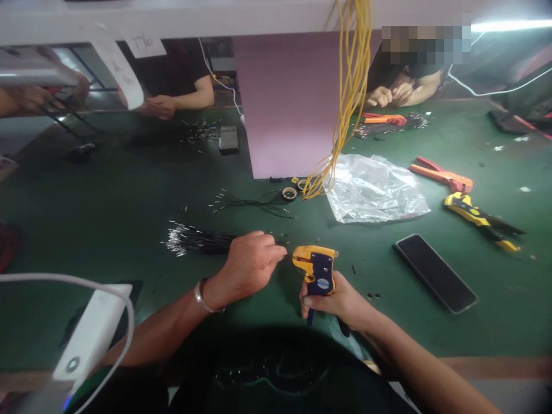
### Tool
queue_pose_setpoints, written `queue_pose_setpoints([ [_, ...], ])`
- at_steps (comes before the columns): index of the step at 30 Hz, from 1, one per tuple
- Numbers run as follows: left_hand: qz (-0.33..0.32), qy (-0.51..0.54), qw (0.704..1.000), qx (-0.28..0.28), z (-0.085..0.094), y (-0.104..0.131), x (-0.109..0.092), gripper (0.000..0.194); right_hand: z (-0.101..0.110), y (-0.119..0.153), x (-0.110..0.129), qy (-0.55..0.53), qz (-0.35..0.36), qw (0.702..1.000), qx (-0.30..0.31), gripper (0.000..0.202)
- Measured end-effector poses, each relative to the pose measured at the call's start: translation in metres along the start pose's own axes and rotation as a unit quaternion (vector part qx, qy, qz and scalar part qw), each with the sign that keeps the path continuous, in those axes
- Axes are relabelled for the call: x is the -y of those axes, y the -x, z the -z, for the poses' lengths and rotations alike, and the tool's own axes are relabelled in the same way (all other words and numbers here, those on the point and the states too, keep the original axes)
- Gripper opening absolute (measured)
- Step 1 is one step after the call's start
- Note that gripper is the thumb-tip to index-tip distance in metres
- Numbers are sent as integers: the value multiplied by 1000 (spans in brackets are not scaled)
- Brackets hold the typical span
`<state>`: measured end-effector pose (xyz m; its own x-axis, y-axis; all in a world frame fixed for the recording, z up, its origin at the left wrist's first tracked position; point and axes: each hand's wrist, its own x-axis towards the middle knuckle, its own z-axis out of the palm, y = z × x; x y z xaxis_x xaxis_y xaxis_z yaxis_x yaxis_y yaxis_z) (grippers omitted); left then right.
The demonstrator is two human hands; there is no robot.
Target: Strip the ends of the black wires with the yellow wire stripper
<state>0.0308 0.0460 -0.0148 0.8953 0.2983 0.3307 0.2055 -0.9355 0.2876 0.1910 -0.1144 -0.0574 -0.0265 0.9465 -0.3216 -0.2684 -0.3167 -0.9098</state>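
My right hand [325, 296] is wrapped round the handle of a yellow and dark blue wire stripper [321, 276], whose jaws point left. Just left of those jaws, my left hand [256, 264] is closed in a pinch on a thin black wire, mostly hidden by the fingers. A bundle of black wires [207, 240] with bright metal ends lies on the green table, running up to the far side of my left hand. Several loose black wires [254, 201] are spread out beyond it.
Yellow wires [353, 69] hang from the shelf onto a clear plastic bag [375, 192]. Two tape rolls [288, 194] sit beside them. Orange pliers [444, 175], yellow-black pliers [480, 218] and a phone [435, 273] lie right. A white cable [129, 322] crosses lower left. People sit opposite.
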Motion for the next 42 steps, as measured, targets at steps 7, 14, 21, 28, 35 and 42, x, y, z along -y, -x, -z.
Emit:
queue_pose_setpoints([
  [7, -3, -2, 1000, -10, -1, 0, 0, 24, 0, 0, -3, 0, -3, 1000, -6, 17],
  [14, -2, -6, 1000, -9, 0, -1, 1, 23, -1, 0, -4, 1, -22, 1000, -19, 21],
  [21, -6, -3, 1000, -10, -2, 0, 3, 23, -4, 1, -4, 21, -40, 998, -36, 24],
  [28, -5, 5, 1000, -8, -2, 0, 2, 22, -6, 1, -8, 17, -44, 997, -55, 26],
  [35, -1, 34, 999, 10, 1, -2, 4, 21, -9, 0, -5, -5, -37, 997, -64, 27],
  [42, 1, 56, 998, 19, 1, -2, 8, 17, -11, 1, -5, -13, -31, 997, -67, 20],
])
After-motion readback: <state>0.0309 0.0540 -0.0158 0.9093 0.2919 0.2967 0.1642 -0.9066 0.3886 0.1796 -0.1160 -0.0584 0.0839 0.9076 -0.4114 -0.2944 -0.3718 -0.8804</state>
